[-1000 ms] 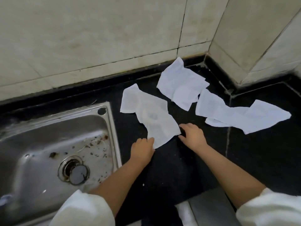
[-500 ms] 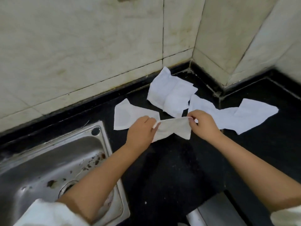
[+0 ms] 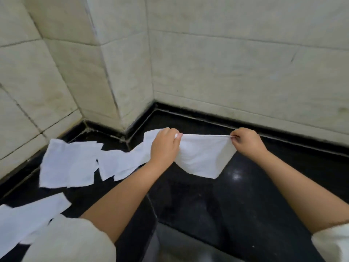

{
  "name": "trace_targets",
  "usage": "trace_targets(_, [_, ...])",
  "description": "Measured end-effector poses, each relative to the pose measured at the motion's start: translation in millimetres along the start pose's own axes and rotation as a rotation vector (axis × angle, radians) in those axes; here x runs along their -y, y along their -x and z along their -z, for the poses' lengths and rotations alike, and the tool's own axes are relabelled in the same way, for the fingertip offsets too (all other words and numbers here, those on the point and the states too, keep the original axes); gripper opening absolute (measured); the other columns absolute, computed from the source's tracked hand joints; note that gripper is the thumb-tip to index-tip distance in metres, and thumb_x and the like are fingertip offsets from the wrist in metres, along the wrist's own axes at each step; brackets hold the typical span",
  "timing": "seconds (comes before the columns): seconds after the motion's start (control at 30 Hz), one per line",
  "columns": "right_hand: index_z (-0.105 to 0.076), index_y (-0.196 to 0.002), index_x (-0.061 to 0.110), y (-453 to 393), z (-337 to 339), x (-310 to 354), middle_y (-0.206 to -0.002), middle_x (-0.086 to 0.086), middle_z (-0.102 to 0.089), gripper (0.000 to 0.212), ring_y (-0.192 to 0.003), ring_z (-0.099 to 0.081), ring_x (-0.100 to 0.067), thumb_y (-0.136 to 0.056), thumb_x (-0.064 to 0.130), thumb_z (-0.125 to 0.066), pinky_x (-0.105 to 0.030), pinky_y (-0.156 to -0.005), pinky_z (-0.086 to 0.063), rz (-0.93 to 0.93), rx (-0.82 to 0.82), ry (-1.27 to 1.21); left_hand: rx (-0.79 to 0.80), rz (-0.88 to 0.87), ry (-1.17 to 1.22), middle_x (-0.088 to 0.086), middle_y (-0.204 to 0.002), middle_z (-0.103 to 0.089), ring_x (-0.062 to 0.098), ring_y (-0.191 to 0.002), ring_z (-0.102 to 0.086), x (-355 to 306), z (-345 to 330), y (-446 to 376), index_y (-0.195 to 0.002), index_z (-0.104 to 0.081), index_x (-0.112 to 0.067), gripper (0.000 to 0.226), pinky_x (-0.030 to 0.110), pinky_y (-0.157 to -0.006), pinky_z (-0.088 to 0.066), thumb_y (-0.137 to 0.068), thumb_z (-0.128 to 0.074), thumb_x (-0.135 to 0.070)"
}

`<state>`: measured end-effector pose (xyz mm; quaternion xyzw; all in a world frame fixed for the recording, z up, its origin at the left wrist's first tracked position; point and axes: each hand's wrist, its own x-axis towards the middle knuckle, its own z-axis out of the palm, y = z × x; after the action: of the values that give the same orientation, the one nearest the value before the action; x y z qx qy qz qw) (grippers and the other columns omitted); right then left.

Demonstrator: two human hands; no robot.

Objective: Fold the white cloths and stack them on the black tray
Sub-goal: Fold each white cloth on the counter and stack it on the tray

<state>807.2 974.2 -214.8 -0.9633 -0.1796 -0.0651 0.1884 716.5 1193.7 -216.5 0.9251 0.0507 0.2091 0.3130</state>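
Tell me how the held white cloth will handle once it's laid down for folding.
Probably floppy: the cloth sags between the left hand and right hand. Likely light, since fingertip pinches hold it up. It should crease easily.

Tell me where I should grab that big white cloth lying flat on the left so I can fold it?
Take the flat white cloth by its two far corners, near the wall, reaching down from above with a hand on each. It lies spread on the black counter, so pinched corners let it hang straight, like the held cloth does now.
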Motion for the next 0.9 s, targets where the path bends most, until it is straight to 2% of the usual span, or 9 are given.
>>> trace_targets(0.17, [-0.066, -0.101, -0.005, 8, 64, -97, -0.102, -0.028, -0.065, 0.022, -0.098, -0.059, -0.04, -0.088, 0.003, -0.05, -0.038, -0.08, -0.045, -0.101, -0.204, 0.072, 0.039, -0.084, 0.07, 0.015, -0.095, -0.058, 0.026, -0.097, -0.051, -64, -72, -37, -0.094, -0.066, 0.001, 0.023, 0.025, -0.073, -0.032, -0.094, -0.049, -0.015])
trace_targets(0.27, [-0.07, -0.083, -0.006, 34, 83, -138, -0.076, -0.027, -0.068, 0.016, -0.072, -0.066, -0.04, -0.078, 0.001, -0.057, -0.037, -0.064, -0.053, 0.031, -0.337, 0.113, 0.078, -0.139, 0.106, 0.016, -0.093, -0.062, 0.026, -0.093, -0.055, -90, -108, -40, -0.094, -0.067, 0.001, 0.02, 0.023, -0.073, -0.031, -0.093, -0.052, -0.012])
trace_targets(0.33, [-0.071, -0.075, -0.005, 63, 82, -166, -0.066, -0.021, -0.068, 0.015, -0.061, -0.067, -0.035, -0.07, 0.001, -0.059, -0.036, -0.06, -0.055, 0.108, -0.285, 0.128, 0.204, -0.145, 0.168, 0.008, -0.09, -0.06, 0.015, -0.084, -0.053, -99, -126, -32, -0.095, -0.067, -0.002, 0.018, 0.022, -0.071, -0.034, -0.093, -0.052, -0.012])
trace_targets(0.4, [-0.072, -0.078, -0.002, 93, 75, -190, -0.069, -0.019, -0.069, 0.013, -0.065, -0.067, -0.033, -0.072, 0.0, -0.061, -0.034, -0.063, -0.054, 0.115, -0.119, 0.115, 0.595, -0.137, 0.186, -0.003, -0.082, -0.057, 0.0, -0.072, -0.051, -100, -142, -24, -0.085, -0.064, -0.015, 0.016, 0.015, -0.064, -0.037, -0.094, -0.052, -0.013])
trace_targets(0.5, [-0.071, -0.089, 0.0, 131, 60, -214, -0.085, -0.013, -0.069, 0.012, -0.081, -0.065, -0.028, -0.082, 0.002, -0.061, -0.024, -0.07, -0.045, 0.028, 0.288, 0.033, 1.134, -0.082, 0.066, -0.011, -0.075, -0.055, -0.001, -0.07, -0.049, -92, -161, -8, -0.071, -0.057, -0.025, 0.026, 0.014, -0.068, -0.038, -0.093, -0.053, -0.013])
trace_targets(0.57, [-0.07, -0.091, 0.002, 152, 41, -224, -0.085, -0.005, -0.065, 0.014, -0.081, -0.059, -0.018, -0.084, 0.005, -0.059, -0.011, -0.065, -0.037, -0.074, 0.533, -0.051, 1.325, -0.035, -0.015, -0.008, -0.078, -0.056, 0.005, -0.074, -0.051, -84, -177, 9, -0.075, -0.059, -0.02, 0.021, 0.015, -0.071, -0.042, -0.093, -0.052, -0.013])
trace_targets(0.7, [-0.068, -0.095, 0.002, 186, -1, -235, -0.088, -0.006, -0.066, 0.017, -0.081, -0.054, -0.01, -0.087, 0.008, -0.055, -0.015, -0.067, -0.039, -0.172, 0.872, -0.137, 1.654, 0.068, -0.123, -0.009, -0.082, -0.054, 0.001, -0.074, -0.053, -75, -204, 45, -0.094, -0.058, -0.015, 0.011, 0.01, -0.066, -0.048, -0.096, -0.048, -0.014])
trace_targets(0.8, [-0.066, -0.088, 0.003, 190, -16, -240, -0.074, 0.004, -0.054, 0.016, -0.071, -0.048, -0.007, -0.087, 0.006, -0.051, -0.01, -0.059, -0.033, -0.229, 0.877, -0.129, 1.625, 0.059, -0.227, -0.005, -0.087, -0.06, 0.004, -0.072, -0.057, -73, -218, 51, -0.104, -0.064, -0.007, 0.02, 0.008, -0.059, -0.045, -0.096, -0.046, -0.014])
trace_targets(0.9, [-0.065, -0.091, 0.006, 176, -27, -249, -0.081, -0.004, -0.059, 0.019, -0.074, -0.051, -0.017, -0.085, 0.005, -0.047, -0.024, -0.065, -0.037, -0.32, 0.713, -0.047, 1.31, -0.066, -0.324, 0.004, -0.109, -0.065, 0.013, -0.094, -0.061, -76, -231, 41, -0.114, -0.065, -0.004, 0.028, 0.017, -0.079, -0.048, -0.095, -0.048, -0.016])
